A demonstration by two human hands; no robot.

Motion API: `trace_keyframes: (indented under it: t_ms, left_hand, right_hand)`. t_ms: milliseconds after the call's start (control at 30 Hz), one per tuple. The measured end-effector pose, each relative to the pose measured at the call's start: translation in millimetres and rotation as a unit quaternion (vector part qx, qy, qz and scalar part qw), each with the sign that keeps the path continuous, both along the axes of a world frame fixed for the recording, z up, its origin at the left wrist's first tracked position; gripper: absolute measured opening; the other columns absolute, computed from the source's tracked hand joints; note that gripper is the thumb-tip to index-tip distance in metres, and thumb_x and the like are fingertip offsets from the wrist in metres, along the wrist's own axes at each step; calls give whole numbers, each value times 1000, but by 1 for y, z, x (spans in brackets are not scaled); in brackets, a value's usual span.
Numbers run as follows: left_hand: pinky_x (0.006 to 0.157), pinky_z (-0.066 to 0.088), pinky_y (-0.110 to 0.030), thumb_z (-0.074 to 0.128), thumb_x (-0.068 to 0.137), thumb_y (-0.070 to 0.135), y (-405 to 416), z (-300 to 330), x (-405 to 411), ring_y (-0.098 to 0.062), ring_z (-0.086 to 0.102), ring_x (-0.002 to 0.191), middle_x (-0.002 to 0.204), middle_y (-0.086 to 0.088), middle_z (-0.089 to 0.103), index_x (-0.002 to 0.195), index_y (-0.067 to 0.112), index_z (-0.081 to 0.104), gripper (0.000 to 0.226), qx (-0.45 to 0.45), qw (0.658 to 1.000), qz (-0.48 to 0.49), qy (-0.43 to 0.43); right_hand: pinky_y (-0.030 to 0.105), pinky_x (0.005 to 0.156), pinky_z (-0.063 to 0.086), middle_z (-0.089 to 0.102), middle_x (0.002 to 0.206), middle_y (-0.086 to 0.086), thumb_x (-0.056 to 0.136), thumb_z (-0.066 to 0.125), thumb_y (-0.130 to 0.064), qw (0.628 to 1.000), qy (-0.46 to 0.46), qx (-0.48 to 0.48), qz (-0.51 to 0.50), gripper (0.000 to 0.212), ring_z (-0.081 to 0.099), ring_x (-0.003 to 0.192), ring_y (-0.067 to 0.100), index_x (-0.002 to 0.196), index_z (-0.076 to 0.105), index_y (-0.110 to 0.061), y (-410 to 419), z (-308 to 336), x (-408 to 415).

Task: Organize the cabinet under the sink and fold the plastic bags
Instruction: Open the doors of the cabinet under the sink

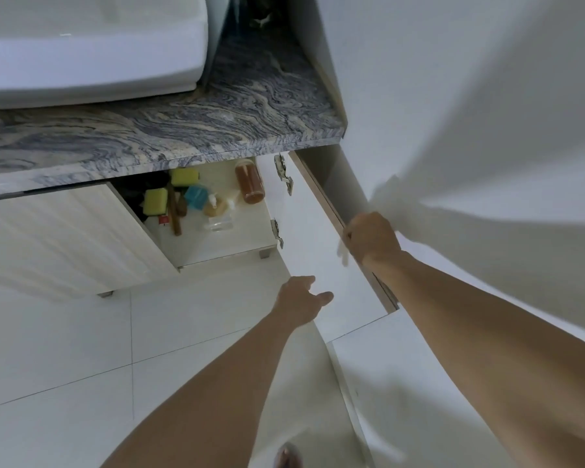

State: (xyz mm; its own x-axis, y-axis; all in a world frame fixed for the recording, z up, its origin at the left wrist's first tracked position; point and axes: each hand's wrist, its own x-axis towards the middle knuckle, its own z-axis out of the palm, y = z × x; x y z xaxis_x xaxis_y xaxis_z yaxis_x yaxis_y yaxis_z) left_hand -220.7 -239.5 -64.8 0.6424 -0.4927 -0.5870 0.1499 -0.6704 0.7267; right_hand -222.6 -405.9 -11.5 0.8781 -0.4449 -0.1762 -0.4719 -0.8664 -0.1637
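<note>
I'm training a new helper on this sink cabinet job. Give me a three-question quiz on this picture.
1. True or false: the right hand grips the edge of the open cabinet door.
2. The left hand is: A) holding a sponge B) holding nothing C) on the sink.
3. What colour are the two sponges in the cabinet?

Key: 1 true; 2 B; 3 yellow with green.

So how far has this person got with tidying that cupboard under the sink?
Barely started. Done: the cabinet door is swung open, with the right hand gripping its edge. In hand: the left hand, fingers relaxed, reaches toward the opening and holds nothing. Left: sponges, an amber bottle and other items sit jumbled inside. No plastic bags are visible.
</note>
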Motion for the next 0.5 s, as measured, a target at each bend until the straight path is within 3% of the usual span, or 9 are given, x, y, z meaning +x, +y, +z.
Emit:
trace_keyframes:
  t_ms: [100,233,333,500]
  left_hand:
    - [111,33,-34,67,88,34,26,5,20,-20,41,136,146,-7,46,139,8,46,61,23,1000,16,-14]
    - [104,38,-37,69,86,33,59,14,50,-29,49,128,138,-16,53,130,-2,52,58,54,997,53,-25]
    - [98,44,-39,70,83,39,89,19,78,-32,55,118,128,-21,57,121,-5,55,60,77,992,95,-36]
    - [97,36,-27,65,89,36,152,28,128,-25,44,130,143,-7,47,140,9,46,61,73,984,149,-58]
  right_hand:
    - [33,88,54,69,103,13,90,59,-1,998,50,-33,-26,15,66,100,29,103,66,-1,12,8,2]
    - [31,77,52,67,101,9,90,57,-2,990,64,-127,-4,16,66,99,27,104,64,-6,34,13,9]
    - [28,69,49,66,96,6,85,57,0,994,43,-96,25,25,65,94,28,105,67,-10,63,11,33]
    - [32,82,51,68,110,8,87,58,-11,997,-19,-5,69,25,64,99,30,108,70,-16,129,1,97]
